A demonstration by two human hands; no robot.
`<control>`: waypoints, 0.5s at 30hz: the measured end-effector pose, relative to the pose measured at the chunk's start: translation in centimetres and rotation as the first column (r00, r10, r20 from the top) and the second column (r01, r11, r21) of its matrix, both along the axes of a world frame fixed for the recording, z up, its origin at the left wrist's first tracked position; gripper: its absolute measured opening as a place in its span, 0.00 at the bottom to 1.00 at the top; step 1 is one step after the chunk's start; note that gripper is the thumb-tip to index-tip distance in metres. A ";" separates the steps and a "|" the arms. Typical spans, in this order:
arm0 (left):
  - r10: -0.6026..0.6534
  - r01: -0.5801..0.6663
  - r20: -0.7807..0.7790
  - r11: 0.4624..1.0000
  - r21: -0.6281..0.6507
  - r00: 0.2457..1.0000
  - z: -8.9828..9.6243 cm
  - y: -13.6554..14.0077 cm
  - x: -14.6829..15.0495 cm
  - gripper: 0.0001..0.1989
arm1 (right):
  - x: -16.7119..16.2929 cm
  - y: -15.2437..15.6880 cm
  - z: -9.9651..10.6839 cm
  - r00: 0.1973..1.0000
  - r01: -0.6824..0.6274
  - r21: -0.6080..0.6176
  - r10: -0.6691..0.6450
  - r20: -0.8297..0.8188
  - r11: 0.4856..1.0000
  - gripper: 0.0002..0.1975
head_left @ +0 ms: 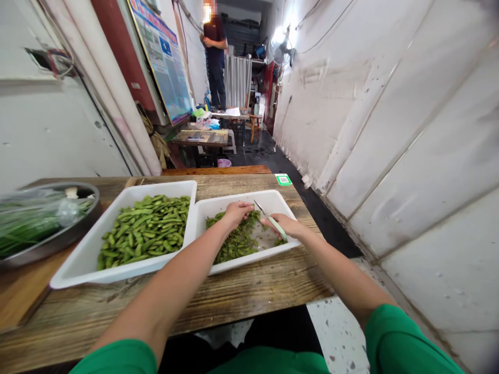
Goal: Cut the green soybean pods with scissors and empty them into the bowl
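My green sleeves (120, 358) framed the near edge, forearms reaching out over the wooden table (273, 291). Right hand (286, 224): clamped round the pale green handle of a cutting tool (277, 227), blade angled up and left. Knife or scissors, couldn't tell at that size. Left hand (237, 213): fingers curled in, fingertips near the blade tip; couldn't tell whether they were pinched on a pod. Both hands were over the right tray (268, 241), white, with loose green bits (237, 244) spread mostly over its left part. Left tray (83, 265), just beside it, also white: heap of green pods (144, 228). Further left, a metal bowl (72, 228) with bagged greens (31, 228), partly blurred. QR card (284, 179) lay at the table's far right corner. Past that: a wooden bench (218, 170), then a small table (202, 137) with clutter, a wooden stool (255, 127), and a person in dark clothes (215, 57) standing well back. Fan (278, 48) on the right wall, poster (161, 57) on the left.
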State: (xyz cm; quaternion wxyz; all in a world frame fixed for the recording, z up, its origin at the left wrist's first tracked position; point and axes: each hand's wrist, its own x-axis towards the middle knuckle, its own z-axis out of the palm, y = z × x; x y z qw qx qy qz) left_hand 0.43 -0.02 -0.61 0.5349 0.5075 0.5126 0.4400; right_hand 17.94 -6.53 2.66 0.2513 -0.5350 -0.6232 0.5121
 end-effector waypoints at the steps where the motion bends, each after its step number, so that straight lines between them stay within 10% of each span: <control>1: 0.009 -0.008 0.041 1.000 -0.013 0.999 0.1 0.0 0.0 0.13 | 0.0 -0.1 0.2 1.000 -0.013 0.006 0.013 0.023 1.000 0.21; 15: 0.009 0.094 0.306 0.943 -0.318 0.952 1.3 -0.5 0.1 0.04 | 0.4 0.5 -1.4 0.995 -0.028 0.056 0.022 0.098 0.998 0.23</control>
